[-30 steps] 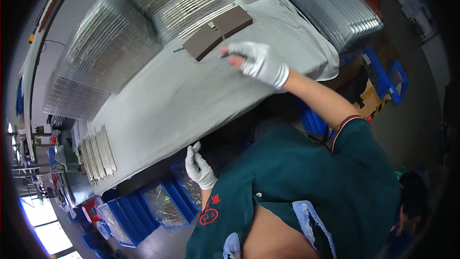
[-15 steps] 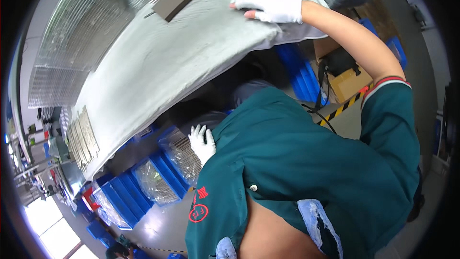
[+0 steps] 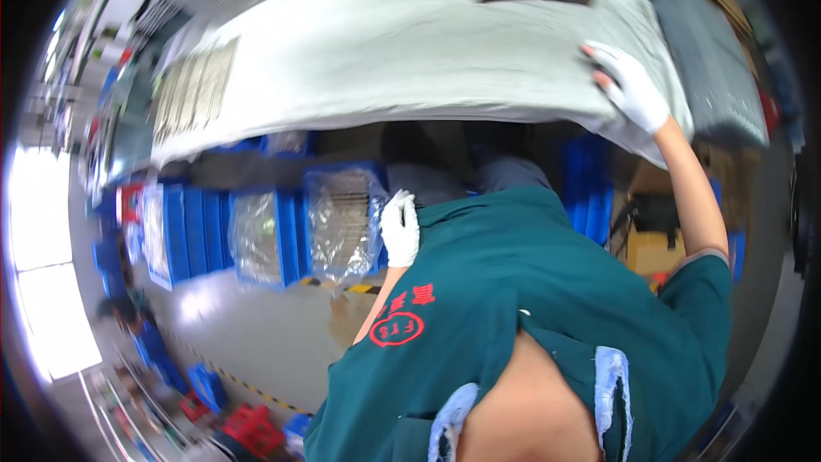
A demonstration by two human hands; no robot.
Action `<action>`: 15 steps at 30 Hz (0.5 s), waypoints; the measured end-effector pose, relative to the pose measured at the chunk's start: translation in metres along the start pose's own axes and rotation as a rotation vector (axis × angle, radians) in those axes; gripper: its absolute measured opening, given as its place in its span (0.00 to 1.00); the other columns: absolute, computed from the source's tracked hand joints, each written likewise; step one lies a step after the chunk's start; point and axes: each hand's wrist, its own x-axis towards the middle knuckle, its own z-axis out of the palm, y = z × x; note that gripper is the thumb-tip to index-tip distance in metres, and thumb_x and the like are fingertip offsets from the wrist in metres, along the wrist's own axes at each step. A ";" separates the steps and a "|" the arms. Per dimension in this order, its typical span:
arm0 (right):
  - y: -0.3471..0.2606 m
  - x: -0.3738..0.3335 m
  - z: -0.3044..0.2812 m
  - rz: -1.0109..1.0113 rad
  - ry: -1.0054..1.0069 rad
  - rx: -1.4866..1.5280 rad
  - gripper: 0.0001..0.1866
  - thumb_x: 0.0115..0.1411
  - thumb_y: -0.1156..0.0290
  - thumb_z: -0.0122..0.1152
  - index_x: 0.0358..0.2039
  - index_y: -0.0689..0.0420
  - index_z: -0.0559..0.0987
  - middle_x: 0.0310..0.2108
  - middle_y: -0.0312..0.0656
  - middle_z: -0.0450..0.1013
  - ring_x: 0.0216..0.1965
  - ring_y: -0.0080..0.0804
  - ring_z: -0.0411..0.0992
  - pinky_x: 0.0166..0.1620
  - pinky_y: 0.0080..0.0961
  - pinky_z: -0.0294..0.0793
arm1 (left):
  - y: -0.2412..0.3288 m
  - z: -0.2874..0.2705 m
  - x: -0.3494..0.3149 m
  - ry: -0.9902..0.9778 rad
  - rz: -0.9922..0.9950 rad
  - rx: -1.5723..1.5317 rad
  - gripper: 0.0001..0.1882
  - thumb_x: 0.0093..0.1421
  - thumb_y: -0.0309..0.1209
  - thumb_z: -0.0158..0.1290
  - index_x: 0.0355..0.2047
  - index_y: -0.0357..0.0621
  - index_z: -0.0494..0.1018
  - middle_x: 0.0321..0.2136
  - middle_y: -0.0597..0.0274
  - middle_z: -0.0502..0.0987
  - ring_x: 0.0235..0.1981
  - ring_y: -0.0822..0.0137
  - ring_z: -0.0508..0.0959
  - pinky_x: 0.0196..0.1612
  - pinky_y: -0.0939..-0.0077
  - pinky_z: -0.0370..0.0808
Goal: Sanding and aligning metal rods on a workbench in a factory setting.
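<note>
We see clear plastic bags (image 3: 342, 221) sitting in blue bins (image 3: 286, 235) under the table, glossy and crinkled, with pale flat stock inside; a second clear bag (image 3: 255, 235) sits just left in the neighbouring bin, and a third bagged bin (image 3: 158, 227) stands further left. A brown cardboard box (image 3: 654, 248) stands on the floor at right, below the table edge. On the green shirt we note a red round emblem (image 3: 396, 328) with red characters above it. No screens are visible to us.
</note>
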 end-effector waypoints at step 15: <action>-0.153 0.169 0.033 -0.843 -0.076 0.174 0.22 0.55 0.59 0.54 0.48 0.56 0.70 0.48 0.46 0.67 0.49 0.46 0.65 0.51 0.35 0.63 | -0.182 0.037 -0.147 -0.052 -0.829 -0.382 0.19 0.59 0.36 0.42 0.48 0.42 0.68 0.43 0.47 0.72 0.45 0.49 0.71 0.48 0.67 0.66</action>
